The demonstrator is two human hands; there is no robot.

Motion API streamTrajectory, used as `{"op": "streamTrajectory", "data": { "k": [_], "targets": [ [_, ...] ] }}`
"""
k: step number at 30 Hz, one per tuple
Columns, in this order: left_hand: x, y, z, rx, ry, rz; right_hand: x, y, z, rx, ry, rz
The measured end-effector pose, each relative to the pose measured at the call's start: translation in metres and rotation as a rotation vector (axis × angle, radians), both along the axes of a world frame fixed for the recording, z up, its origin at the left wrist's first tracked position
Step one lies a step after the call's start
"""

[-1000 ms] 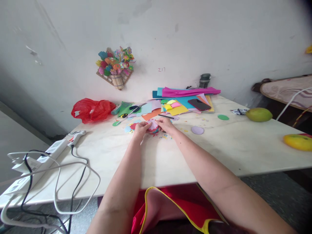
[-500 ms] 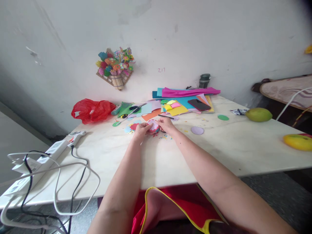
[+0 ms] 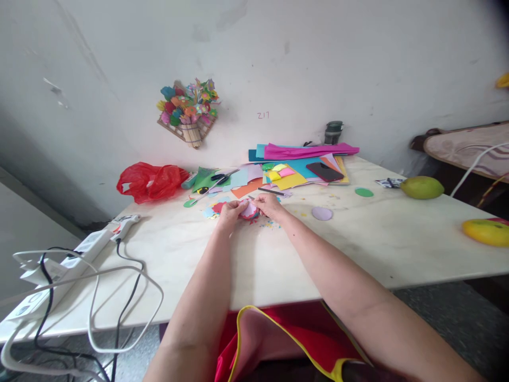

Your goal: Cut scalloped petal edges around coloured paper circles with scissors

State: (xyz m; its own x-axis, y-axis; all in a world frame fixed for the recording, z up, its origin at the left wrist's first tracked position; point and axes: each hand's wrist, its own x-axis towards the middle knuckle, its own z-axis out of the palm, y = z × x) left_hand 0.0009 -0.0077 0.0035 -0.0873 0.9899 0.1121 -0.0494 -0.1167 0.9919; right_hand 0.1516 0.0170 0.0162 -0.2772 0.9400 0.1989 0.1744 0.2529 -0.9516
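Observation:
My left hand (image 3: pixel 231 212) is closed on the edge of a scalloped paper cutout (image 3: pixel 248 210), pale pink with a red layer showing around it. My right hand (image 3: pixel 270 206) is closed at the cutout's right side on what looks like a small pair of scissors (image 3: pixel 251 198); only a grey tip shows by the paper, and the fingers hide the rest. Left of my left hand lie more cut paper shapes (image 3: pixel 218 207), red and light blue. Tiny paper scraps (image 3: pixel 270 225) are scattered below my right hand. A dark pencil (image 3: pixel 272 191) lies just beyond it.
Dark-handled scissors (image 3: pixel 220 178) lie beside a red plastic bag (image 3: pixel 149 180). Behind are coloured paper sheets (image 3: pixel 292 181) and a phone (image 3: pixel 325 171). A lilac circle (image 3: pixel 322 213), green oval (image 3: pixel 363 192) and mango (image 3: pixel 422 187) lie right; a power strip (image 3: pixel 85 244) with cables is left.
The cutout has turned and shifted slightly between my hands, showing more red along its edge. A grey tip now shows at its upper edge. Both hands stay in nearly the same place.

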Motion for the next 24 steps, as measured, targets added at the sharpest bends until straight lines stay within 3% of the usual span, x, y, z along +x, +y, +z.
{"op": "streamTrajectory", "data": {
  "k": [7, 14, 24],
  "targets": [
    [-0.003, 0.003, 0.000, 0.018, -0.065, 0.092, -0.002, 0.001, -0.002, 0.015, 0.005, 0.006],
    [0.000, -0.002, 0.004, -0.040, -0.041, -0.104, -0.002, 0.011, -0.011, 0.054, 0.035, -0.067],
    [0.000, -0.001, 0.004, 0.007, -0.081, 0.010, 0.000, 0.009, -0.007, 0.017, -0.040, -0.085]
  ]
}}
